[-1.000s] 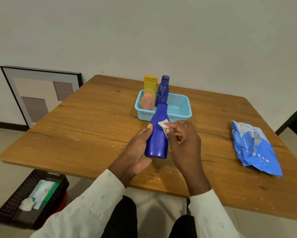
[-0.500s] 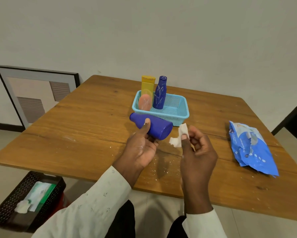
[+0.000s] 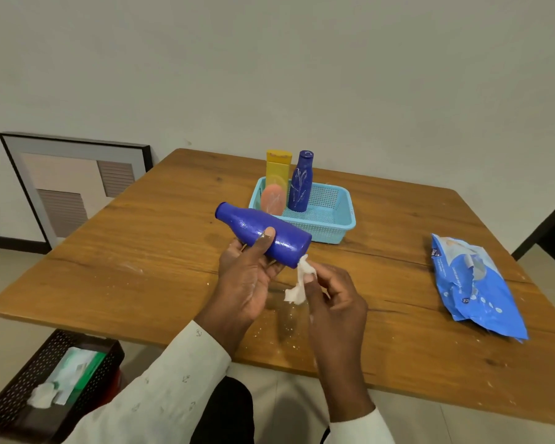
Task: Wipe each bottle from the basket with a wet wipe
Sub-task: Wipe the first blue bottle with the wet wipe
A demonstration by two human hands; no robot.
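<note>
Your left hand (image 3: 250,277) grips the glossy blue bottle (image 3: 263,233) sideways above the table's (image 3: 141,251) near edge; it looks rigid, light, slippery, so clasp mid-body. Your right hand (image 3: 333,296) pinches the limp wet wipe (image 3: 298,283) at its base.

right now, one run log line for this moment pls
step: wiping bottle base | left hand: holds blue bottle sideways | right hand: pinches wet wipe at base | basket: three bottles left

Basket (image 3: 330,230) mid-bench (image 3: 141,251), three bottles (image 3: 300,184) inside at left; wipes pack (image 3: 474,286) well right; crate (image 3: 19,392) below left.
</note>
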